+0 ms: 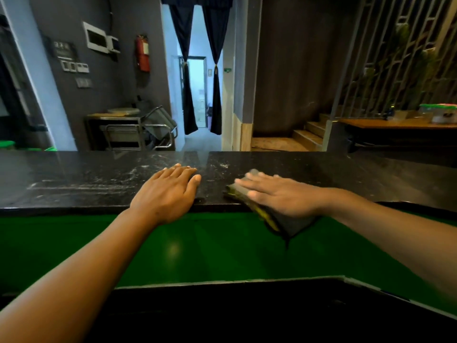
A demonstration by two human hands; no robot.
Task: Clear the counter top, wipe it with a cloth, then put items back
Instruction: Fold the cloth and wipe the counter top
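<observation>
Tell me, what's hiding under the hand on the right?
A dark cloth with a yellow edge lies under the right hand, flat on the black counter. One corner hangs over the counter's front edge. The hand covers the cloth's middle, so that part can't be seen.

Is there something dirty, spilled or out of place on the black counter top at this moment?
Yes. Whitish smears and streaks mark the counter top left of centre. Also, the cloth under the flat right hand hangs partly over the near edge. The left hand rests flat.

Wall plaque [63, 51] text blurred, seemingly unreadable.
</observation>
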